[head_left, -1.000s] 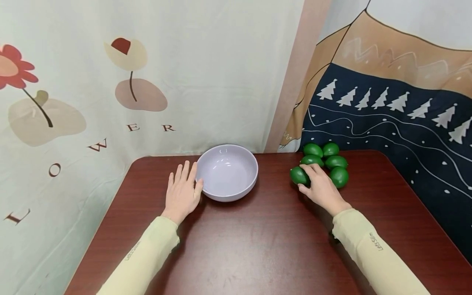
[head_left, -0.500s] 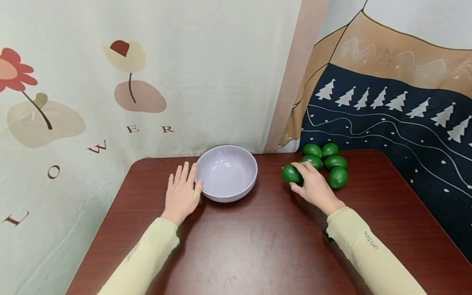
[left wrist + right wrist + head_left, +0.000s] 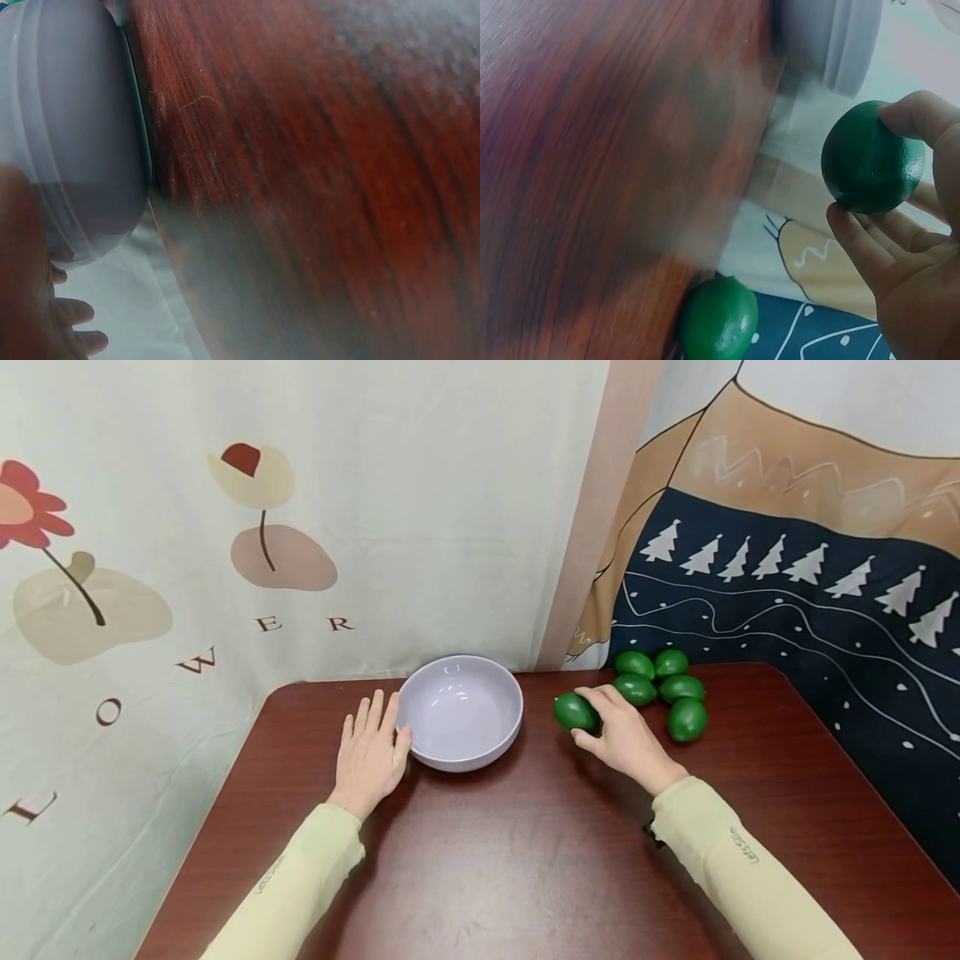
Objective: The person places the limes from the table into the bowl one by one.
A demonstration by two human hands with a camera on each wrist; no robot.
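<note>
A round lavender bowl (image 3: 461,714) stands near the back edge of the table, nothing in it. My left hand (image 3: 370,756) lies against the bowl's left side, fingers straight and thumb at the rim. To the right of the bowl, my right hand (image 3: 626,735) pinches a green lime (image 3: 576,712) between thumb and fingers. In the right wrist view that lime (image 3: 871,157) is up off the table, the thumb on one side and fingertips on the other. The bowl's outer wall (image 3: 82,127) fills the upper left of the left wrist view.
Several more limes (image 3: 686,719) sit grouped at the back right of the dark red-brown table (image 3: 480,860). Printed cloth hangs directly behind the table: a pale flower curtain (image 3: 450,510) and a navy tree-patterned one (image 3: 787,602).
My right hand has carried the lime leftward, away from the other limes and closer to the bowl. The left hand and the bowl have stayed in place.
</note>
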